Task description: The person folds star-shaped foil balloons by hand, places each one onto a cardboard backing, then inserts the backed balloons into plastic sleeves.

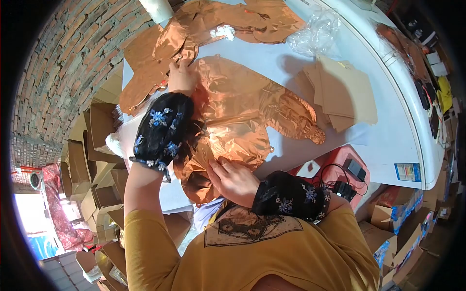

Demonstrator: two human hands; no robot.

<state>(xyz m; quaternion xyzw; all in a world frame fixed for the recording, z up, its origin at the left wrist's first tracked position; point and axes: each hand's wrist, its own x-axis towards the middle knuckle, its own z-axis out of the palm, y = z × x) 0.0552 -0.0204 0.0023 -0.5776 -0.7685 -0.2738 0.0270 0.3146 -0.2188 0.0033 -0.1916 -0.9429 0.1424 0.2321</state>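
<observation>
A crinkled copper-coloured foil balloon (233, 92) lies spread on the white table in front of me, its narrow arm-like end pointing right. My left hand (182, 76) is at the balloon's upper left edge, beside a pile of similar flat foil balloons (145, 56). Its fingers point away from me and rest on the foil, partly hidden by the hand. Nearer my body, my right hand (234, 180) lies on the balloon's lower part with its fingers stretched over the foil. The balloon's near end bunches up left of this hand.
Cardboard sheets (344, 92) lie right of the balloon, below a clear plastic bag (318, 31). A red tray (347, 157) with a black device and cables stands at the near right. Open cardboard boxes (104, 140) crowd the left side by a brick wall (73, 58).
</observation>
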